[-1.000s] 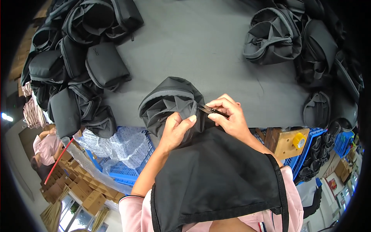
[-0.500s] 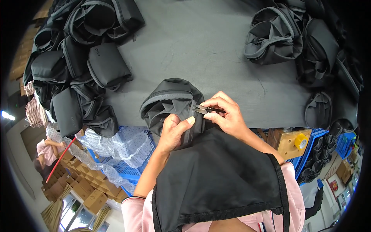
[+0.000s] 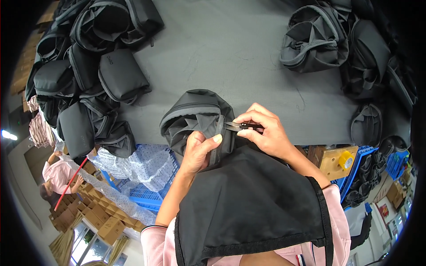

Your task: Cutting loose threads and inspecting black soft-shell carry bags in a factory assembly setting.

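Observation:
A black zippered pouch point(image 3: 195, 99) lies with its mouth gaping at the table's near edge. My left hand point(image 3: 198, 150) grips its near right rim, thumb on top along the zipper edge and the other fingers hidden inside or beneath. In my right hand point(image 3: 262, 131) is a pair of small black-handled thread snips point(image 3: 250, 127), pinched between thumb and fingers. The snips' metal blades point left and end close beside the zipper tape, just beyond my left thumb; whether they touch it I cannot tell.
Piled black pouches point(image 3: 122, 75) crowd the table's left side, and more open pouches point(image 3: 315, 40) lie at the right. Loose threads lie on the grey table point(image 3: 213, 48). Below the edge are blue crates with bubble wrap point(image 3: 137, 166) and a yellow tape roll point(image 3: 345, 160). A co-worker point(image 3: 62, 175) stands far left near cartons.
My right hand has drawn slightly right with the snips, away from the zipper edge. My left hand and the pouch have barely moved. The co-worker at far left has shifted their arms.

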### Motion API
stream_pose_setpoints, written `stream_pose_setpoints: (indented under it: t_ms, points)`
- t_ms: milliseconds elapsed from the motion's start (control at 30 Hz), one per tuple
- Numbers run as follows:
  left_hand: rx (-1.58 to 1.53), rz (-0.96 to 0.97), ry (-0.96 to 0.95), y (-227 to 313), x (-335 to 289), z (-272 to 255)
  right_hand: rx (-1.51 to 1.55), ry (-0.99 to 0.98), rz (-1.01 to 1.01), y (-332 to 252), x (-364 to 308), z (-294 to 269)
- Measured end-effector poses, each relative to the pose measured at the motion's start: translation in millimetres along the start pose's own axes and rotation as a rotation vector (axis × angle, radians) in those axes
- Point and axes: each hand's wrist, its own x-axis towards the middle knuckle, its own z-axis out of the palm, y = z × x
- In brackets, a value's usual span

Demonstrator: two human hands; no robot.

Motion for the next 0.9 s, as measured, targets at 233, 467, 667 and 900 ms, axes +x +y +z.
stream_pose_setpoints:
  t_ms: [233,467,667,900]
  points:
    - [0.033,0.001,-0.043,-19,8,-21,0.096,-0.053,-0.016,5,13,5]
    - [0.047,-0.038,-0.040,-20,7,-27,-0.048,0.015,-0.157,5,12,7]
    - [-0.094,-0.048,0.131,18,-6,23,-0.036,0.037,-0.082,-7,8,-1]
    - [-0.050,-0.008,-0.077,1,2,-8,-0.193,-0.026,-0.103,-16,18,-3]
